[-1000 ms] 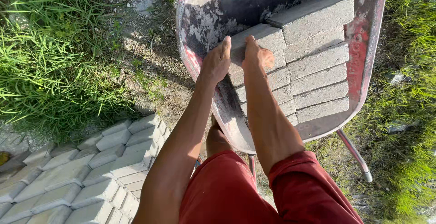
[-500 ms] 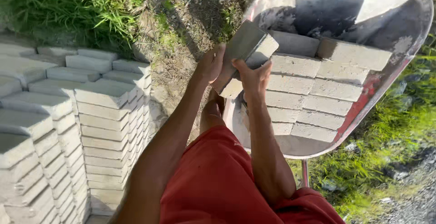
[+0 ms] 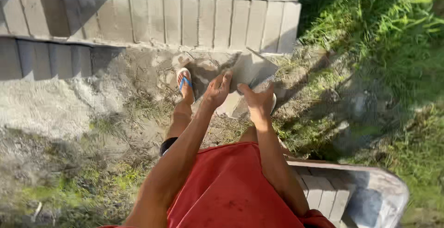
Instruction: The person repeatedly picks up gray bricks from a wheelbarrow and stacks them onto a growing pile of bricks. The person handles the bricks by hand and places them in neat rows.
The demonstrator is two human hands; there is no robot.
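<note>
A: Paving block [image 3: 247, 78]: grey, flat, slightly blurred. You carry it out in front of your body, above bare sandy ground [image 3: 69, 112], clear of any surface

B: Hand states?

A: Your left hand [image 3: 216, 91] presses flat against the block's left edge, fingers extended along it. Your right hand [image 3: 258, 99] clasps the right lower edge, thumb over the top face. Both grip the same block, one on each side

B: Block orientation?

A: Tilted, one corner pointing up and to the right. Whether it is a single block or two stacked, cannot tell from this view

B: Surroundings?

A: Ahead of you, a stack of grey pavers [image 3: 194, 18] in upright rows, near the block but apart from it. Your left foot in a blue sandal [image 3: 185, 84] stands just beside the block's left side in the view. Behind you at lower right, a wheelbarrow [image 3: 374, 186] with pavers lying in its tray. Grass [image 3: 379, 34] on the right, partly in shadow. Red shorts [image 3: 231, 186] fill the lower centre
</note>
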